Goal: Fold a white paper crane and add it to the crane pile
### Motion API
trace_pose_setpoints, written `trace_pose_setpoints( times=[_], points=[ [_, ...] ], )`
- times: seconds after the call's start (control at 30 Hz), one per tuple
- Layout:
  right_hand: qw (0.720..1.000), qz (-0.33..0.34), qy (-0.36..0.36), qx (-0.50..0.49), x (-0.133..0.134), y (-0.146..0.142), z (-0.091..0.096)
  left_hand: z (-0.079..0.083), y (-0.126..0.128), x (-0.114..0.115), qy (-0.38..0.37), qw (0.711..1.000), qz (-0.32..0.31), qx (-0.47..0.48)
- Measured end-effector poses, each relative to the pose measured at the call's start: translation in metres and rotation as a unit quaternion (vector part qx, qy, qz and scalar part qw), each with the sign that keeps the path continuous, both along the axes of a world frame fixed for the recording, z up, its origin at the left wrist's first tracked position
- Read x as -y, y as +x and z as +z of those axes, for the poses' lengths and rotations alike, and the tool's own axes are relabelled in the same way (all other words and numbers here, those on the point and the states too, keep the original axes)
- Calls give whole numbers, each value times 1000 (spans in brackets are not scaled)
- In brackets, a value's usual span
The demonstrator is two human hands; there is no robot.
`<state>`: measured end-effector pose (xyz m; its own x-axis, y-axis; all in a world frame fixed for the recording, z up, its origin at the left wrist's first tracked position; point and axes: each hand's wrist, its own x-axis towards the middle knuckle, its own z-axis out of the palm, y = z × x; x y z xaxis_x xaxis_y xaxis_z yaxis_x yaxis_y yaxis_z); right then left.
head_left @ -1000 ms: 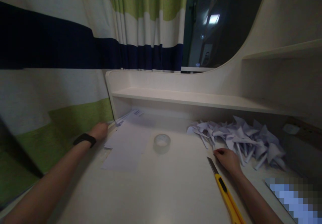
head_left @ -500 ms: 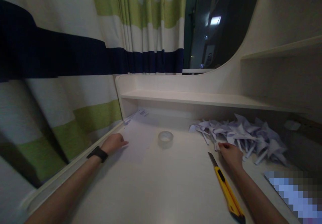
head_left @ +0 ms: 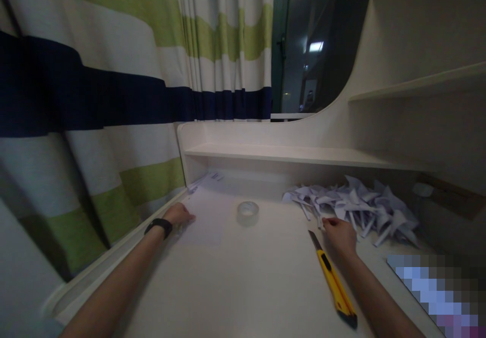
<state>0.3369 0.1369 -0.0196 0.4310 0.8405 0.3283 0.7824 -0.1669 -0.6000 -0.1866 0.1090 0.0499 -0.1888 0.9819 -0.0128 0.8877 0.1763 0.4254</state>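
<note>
Head view, left hand (head_left: 179, 214) at paper (head_left: 212, 211), grip unclear, right hand (head_left: 340, 234) pinched together, one cutter (head_left: 334, 285), one tape (head_left: 248, 220)

Location: home-like room
Domestic use is indicated by a striped curtain (head_left: 132, 100), a window (head_left: 326, 39) and a surface (head_left: 243, 277) fitted with shelves (head_left: 266, 151).

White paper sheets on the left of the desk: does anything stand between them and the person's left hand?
Nothing visible does. The left hand is at the left side of the white paper sheets; whether its fingers touch them is hard to tell. The tape roll lies to the sheets' right, not between.
</note>
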Motion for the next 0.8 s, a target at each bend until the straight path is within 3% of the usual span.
trace_pose_setpoints(
  times=[0.3, 0.53, 0.7, 0.8],
  points=[
    [1000, -2, -22, 17, -1, 1, -4, -6, 9, -7, -12, 999, 11, -31],
    [1000, -6, -20, 9, 3, 0, -3, 3, 4, -4, 37, 999, 13, 9],
    [1000, -31, 4, -6, 9, -7, 11, 15, 1, 8, 77, 996, 1, 53],
    [997, -11, 61, -44, 11, -23, 28, 24, 9, 25, 123, 981, -33, 146]
  ],
)
